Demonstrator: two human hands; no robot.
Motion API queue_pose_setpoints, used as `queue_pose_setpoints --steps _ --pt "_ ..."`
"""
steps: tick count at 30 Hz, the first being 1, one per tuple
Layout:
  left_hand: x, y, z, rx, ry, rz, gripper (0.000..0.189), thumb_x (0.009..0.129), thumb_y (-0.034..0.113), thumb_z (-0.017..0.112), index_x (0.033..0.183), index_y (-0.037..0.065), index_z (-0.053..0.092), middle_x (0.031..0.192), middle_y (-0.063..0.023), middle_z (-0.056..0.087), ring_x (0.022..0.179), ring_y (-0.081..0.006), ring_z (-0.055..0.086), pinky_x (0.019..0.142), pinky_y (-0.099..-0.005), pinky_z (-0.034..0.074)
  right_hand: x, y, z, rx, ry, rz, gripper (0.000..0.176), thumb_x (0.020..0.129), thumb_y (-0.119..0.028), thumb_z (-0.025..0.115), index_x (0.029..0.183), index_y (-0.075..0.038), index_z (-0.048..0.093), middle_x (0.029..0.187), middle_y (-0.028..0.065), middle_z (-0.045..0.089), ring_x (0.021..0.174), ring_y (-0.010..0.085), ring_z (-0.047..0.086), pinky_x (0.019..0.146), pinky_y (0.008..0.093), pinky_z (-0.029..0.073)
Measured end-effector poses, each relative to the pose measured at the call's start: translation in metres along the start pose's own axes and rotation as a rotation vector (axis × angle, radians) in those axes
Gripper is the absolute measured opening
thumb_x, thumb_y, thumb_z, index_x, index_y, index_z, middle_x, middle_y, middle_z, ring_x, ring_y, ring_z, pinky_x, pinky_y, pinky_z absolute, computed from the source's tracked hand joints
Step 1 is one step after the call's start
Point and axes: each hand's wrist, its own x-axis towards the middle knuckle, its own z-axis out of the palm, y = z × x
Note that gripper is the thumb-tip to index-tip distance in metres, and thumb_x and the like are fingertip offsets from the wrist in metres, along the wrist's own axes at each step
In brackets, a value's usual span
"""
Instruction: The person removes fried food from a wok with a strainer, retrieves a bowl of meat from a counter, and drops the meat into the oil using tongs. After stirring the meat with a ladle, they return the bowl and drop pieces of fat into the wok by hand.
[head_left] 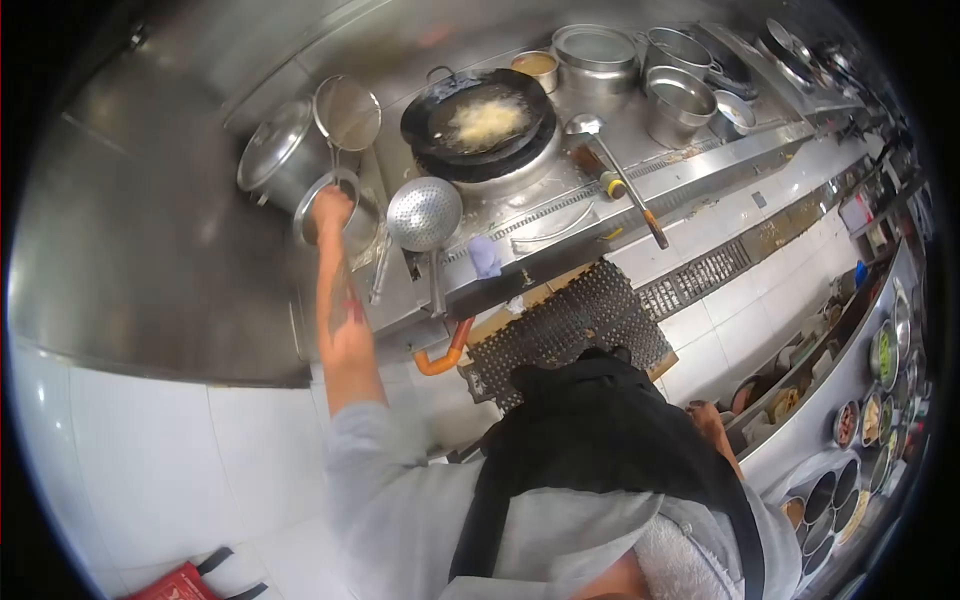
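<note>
My left arm stretches forward and my left hand [332, 208] is at the rim of a small steel pot [352, 228] on the left end of the stove counter. Its fingers look curled, but blur hides whether they grip anything. A perforated skimmer [425, 212] lies just right of that pot. Beyond it a black wok [480, 120] holds pale food frying in oil. My right hand [706, 416] hangs low by my side, near the edge of the prep counter [800, 440], and is partly hidden by my black apron.
A lidded pot [275, 150] and a round lid [348, 110] stand behind the small pot. A ladle [590, 125] and several steel pots [680, 100] sit right of the wok. A black rubber mat [570, 320] covers the floor. Ingredient tubs [880, 400] line the right counter.
</note>
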Motion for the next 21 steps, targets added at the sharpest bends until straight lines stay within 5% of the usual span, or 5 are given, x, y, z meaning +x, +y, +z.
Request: queue_pose_setpoints --steps 3,7,9,14,21 --pt "-0.037 0.067 -0.117 -1.169 0.194 -0.792 0.025 0.088 0.022 0.056 0.095 0.003 0.071 0.097 -0.0156 0.07 0.085 -0.028 0.068 0.08 -0.0422 0.054 0.04 0.005 -0.022 -0.18 -0.096 -0.057 0.02 0.089 -0.019 0.064 0.103 -0.004 0.063 0.086 0.0088 0.066 0.066 0.0209 0.063 0.054 0.0346 0.051" --pt "0.013 0.081 -0.117 -1.068 0.12 -0.683 0.025 0.087 0.019 0.054 0.092 0.003 0.072 0.093 -0.0179 0.07 0.083 -0.031 0.069 0.08 -0.0434 0.053 0.159 0.05 -0.049 0.203 -0.399 0.186 0.022 0.088 -0.025 0.066 0.098 -0.004 0.064 0.085 0.0073 0.065 0.07 0.0209 0.064 0.056 0.0358 0.051" --pt "0.066 0.072 -0.058 -0.35 0.181 -0.134 0.026 0.088 0.018 0.054 0.094 -0.001 0.071 0.095 -0.0236 0.069 0.091 -0.0351 0.068 0.084 -0.0452 0.052 0.17 0.025 -0.051 0.064 -0.338 0.111 0.023 0.088 -0.025 0.065 0.098 -0.004 0.063 0.084 0.0076 0.064 0.07 0.0208 0.064 0.056 0.0364 0.051" --pt "0.112 0.156 -0.121 -0.645 0.02 -0.674 0.03 0.089 0.021 0.054 0.099 -0.002 0.07 0.103 -0.0262 0.067 0.106 -0.0404 0.062 0.093 -0.046 0.048 0.152 -0.09 -0.065 -0.054 -0.133 -0.018 0.033 0.091 -0.022 0.058 0.122 -0.011 0.057 0.092 0.0054 0.066 0.07 0.0204 0.065 0.054 0.0397 0.052" --pt "0.115 0.11 -0.172 -1.408 -0.769 -0.527 0.026 0.094 0.003 0.031 0.075 0.001 0.049 0.082 -0.0191 0.059 0.048 -0.0103 0.043 0.032 -0.028 0.024 0.158 -0.053 -0.077 0.214 -0.211 -0.21 0.036 0.089 -0.014 0.058 0.125 -0.009 0.055 0.093 0.0067 0.068 0.072 0.0196 0.065 0.057 0.0393 0.051"
